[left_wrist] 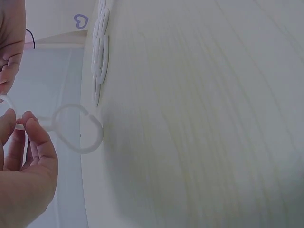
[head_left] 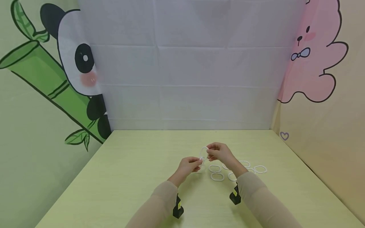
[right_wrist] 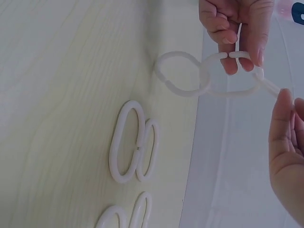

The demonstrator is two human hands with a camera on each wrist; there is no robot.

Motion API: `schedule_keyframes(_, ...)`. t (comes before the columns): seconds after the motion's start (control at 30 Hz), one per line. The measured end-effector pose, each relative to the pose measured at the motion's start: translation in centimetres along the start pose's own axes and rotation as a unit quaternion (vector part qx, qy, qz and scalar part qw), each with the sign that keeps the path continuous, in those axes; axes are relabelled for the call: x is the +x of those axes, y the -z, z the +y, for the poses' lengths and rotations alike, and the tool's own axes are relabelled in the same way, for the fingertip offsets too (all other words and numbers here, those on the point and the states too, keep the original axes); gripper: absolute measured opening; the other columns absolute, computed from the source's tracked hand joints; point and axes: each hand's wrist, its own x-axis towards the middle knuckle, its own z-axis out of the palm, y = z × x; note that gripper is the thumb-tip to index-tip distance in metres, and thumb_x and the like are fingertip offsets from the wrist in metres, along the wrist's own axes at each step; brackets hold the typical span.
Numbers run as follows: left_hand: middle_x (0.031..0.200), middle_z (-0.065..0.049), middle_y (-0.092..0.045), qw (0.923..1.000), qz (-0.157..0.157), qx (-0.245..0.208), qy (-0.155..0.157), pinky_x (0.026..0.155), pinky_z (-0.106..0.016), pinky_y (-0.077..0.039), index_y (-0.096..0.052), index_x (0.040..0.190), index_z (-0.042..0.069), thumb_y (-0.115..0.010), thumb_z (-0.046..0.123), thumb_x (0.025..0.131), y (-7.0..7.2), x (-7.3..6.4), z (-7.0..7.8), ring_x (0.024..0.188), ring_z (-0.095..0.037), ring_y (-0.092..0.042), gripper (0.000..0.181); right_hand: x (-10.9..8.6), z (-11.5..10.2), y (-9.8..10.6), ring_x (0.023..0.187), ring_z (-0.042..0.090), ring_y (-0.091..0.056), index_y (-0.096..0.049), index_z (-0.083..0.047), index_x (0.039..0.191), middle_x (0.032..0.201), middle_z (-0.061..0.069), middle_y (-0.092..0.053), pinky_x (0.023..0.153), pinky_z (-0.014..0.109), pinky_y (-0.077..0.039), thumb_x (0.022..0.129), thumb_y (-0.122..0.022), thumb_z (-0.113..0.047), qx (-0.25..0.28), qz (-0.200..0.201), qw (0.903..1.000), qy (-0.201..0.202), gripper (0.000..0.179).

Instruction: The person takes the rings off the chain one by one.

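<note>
Above the table, both hands hold a short chain of white plastic links. My left hand point(head_left: 188, 166) pinches the middle link point(right_wrist: 232, 94) between thumb and fingers. From that link hangs another oval link point(left_wrist: 99, 135), with a small gap in its ring. Just up and to the right, my right hand point(head_left: 220, 152) pinches the upper link point(head_left: 200, 153) by its edge. In the right wrist view this upper link meets the middle one at the left fingertips. The fingers partly hide where they join.
Several loose white links point(head_left: 217, 180) lie flat on the pale wooden table point(head_left: 137, 171), right of the left hand and under the right forearm. A white cloth backdrop point(head_left: 188, 104) stands at the table's far edge. A black wrist device point(head_left: 235, 198) hangs below the right sleeve.
</note>
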Motion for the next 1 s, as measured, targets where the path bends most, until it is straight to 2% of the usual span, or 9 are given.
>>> schedule_keyframes(0.17,0.091,-0.016,-0.064,1.0000,0.002,0.005,-0.004,0.072,-0.030,-0.052,-0.060,0.103,-0.011,-0.060,0.010,0.090,-0.2,-2.0,2.2,0.069,-0.011,-0.058,0.025,-1.0,-1.3,-0.1,0.068,0.016,-0.060,-0.051,0.015,0.109,0.089,0.021,-0.059,0.066,0.031,-0.053,0.090,-0.056,0.000,0.009,-0.006,0.9999,0.004,0.025)
schedule_keyframes(0.23,0.092,-0.016,-0.063,1.0000,0.004,0.004,-0.004,0.073,-0.030,-0.052,-0.060,0.104,-0.011,-0.060,0.010,0.090,-0.3,-2.3,2.5,0.070,-0.011,-0.058,0.025,-1.0,-1.3,-0.2,0.068,0.016,-0.060,-0.051,0.016,0.110,0.090,0.022,-0.059,0.066,0.032,-0.053,0.090,-0.056,0.001,0.009,-0.005,0.9999,0.003,0.025)
schedule_keyframes(0.3,0.092,-0.015,-0.064,1.0000,0.004,0.004,-0.003,0.074,-0.031,-0.052,-0.060,0.105,-0.011,-0.060,0.010,0.090,-0.3,-2.2,2.2,0.071,-0.012,-0.059,0.026,-0.5,-0.6,0.0,0.067,0.015,-0.060,-0.052,0.014,0.109,0.094,0.025,-0.058,0.065,0.030,-0.053,0.089,-0.057,0.000,0.013,-0.003,0.9999,0.003,0.025)
schedule_keyframes(0.5,0.088,-0.008,-0.064,0.9999,0.009,-0.008,0.005,0.071,-0.029,-0.052,-0.061,0.104,-0.009,-0.065,0.011,0.087,-0.3,-0.5,0.1,0.071,-0.012,-0.059,0.028,-0.4,-0.3,0.1,0.068,0.015,-0.060,-0.052,0.013,0.109,0.084,0.012,-0.059,0.065,0.030,-0.053,0.090,-0.057,-0.002,0.014,-0.006,0.9998,0.011,0.025)
schedule_keyframes(0.6,0.088,-0.006,-0.064,0.9999,0.011,-0.010,0.006,0.070,-0.027,-0.052,-0.062,0.104,-0.008,-0.066,0.013,0.086,-0.3,0.0,-0.7,0.071,-0.011,-0.059,0.027,-0.4,-0.5,0.0,0.068,0.015,-0.060,-0.053,0.012,0.109,0.082,0.009,-0.059,0.065,0.030,-0.053,0.090,-0.057,-0.003,0.016,-0.007,0.9998,0.010,0.025)
schedule_keyframes(1.0,0.091,-0.008,-0.064,0.9999,0.013,-0.007,0.009,0.073,-0.029,-0.051,-0.061,0.106,-0.008,-0.063,0.010,0.088,-0.2,0.1,-1.1,0.073,-0.012,-0.060,0.025,-0.4,-0.7,0.3,0.069,0.015,-0.060,-0.052,0.012,0.111,0.083,0.009,-0.059,0.065,0.028,-0.053,0.089,-0.056,-0.001,0.057,0.016,0.9981,0.013,0.025)
